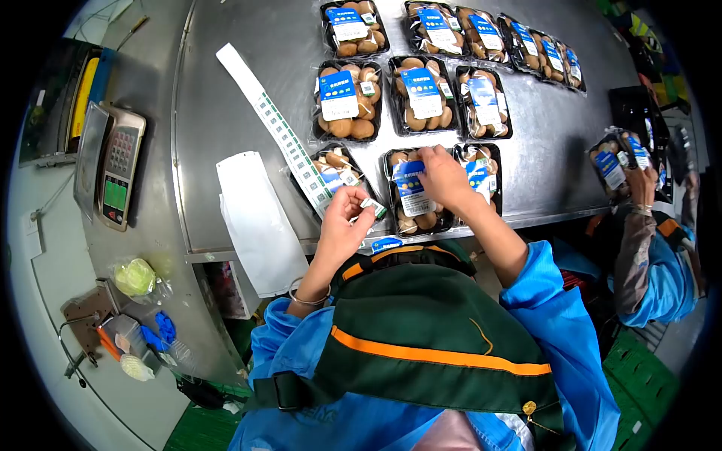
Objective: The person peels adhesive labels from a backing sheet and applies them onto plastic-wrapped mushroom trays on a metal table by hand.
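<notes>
My left hand [346, 224] is closed in a pinch at the lower end of a long strip of stickers [282, 135], printed with small green and dark squares. A white and green end piece [373, 206] shows by its fingertips. Under the strip lies a film-wrapped tray of mushrooms [336, 161], partly hidden. My right hand [445, 179] rests with bent fingers on the upper right of another mushroom pack [414, 197], which bears a blue and white label. Its fingertips are on the film, and whatever may be between them is hidden.
More mushroom packs [348, 101] stand in rows on the steel table [248, 22]. A white sheet [259, 218] hangs over its front edge. Left are a scale [120, 161] and a wrapped cabbage [135, 277]. At right, a co-worker's hand [641, 185] holds packs beside a black crate [639, 109].
</notes>
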Demonstrator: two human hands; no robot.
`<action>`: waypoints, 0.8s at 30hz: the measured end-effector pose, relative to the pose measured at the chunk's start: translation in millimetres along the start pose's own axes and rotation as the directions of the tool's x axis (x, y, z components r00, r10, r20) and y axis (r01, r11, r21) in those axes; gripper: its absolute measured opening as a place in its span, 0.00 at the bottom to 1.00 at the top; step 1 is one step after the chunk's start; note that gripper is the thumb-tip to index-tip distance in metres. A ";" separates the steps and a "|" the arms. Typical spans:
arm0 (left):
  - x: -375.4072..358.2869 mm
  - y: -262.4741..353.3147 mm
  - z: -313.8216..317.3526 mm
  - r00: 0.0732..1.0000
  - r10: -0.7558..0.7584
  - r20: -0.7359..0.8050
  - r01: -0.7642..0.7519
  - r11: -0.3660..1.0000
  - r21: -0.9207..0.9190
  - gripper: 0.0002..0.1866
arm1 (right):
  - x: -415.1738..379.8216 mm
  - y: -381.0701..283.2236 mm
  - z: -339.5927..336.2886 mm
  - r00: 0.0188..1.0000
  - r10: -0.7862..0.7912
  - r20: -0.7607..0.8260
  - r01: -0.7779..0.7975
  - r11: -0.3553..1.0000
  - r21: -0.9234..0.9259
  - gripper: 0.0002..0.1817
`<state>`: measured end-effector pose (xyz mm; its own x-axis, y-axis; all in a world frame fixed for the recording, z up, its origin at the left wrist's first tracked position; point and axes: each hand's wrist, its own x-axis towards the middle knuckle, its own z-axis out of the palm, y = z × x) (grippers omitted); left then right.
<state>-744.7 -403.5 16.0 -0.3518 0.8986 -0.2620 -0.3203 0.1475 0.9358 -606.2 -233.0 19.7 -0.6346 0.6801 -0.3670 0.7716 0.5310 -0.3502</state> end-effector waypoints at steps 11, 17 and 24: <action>22.8 -1.7 28.1 1.000 0.018 0.006 -0.017 0.988 -0.152 0.09 | 9.4 17.4 -7.0 0.990 -0.025 0.139 -0.006 0.976 0.218 0.09; 63.6 4.1 32.9 0.979 0.068 -0.192 -0.113 0.966 -0.231 0.10 | 9.9 22.0 -1.5 1.000 -0.018 -0.025 0.024 0.968 0.248 0.12; 78.8 -25.1 42.2 0.997 -0.065 -0.049 0.054 0.977 -0.204 0.11 | 32.3 20.9 -13.8 0.969 0.086 0.232 -0.135 0.970 0.203 0.13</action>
<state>-727.3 -319.0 -18.3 -0.3731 0.8658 -0.3336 -0.5115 0.1081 0.8524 -609.9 -193.0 12.4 -0.5582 0.5876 -0.5857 0.8253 0.3207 -0.4648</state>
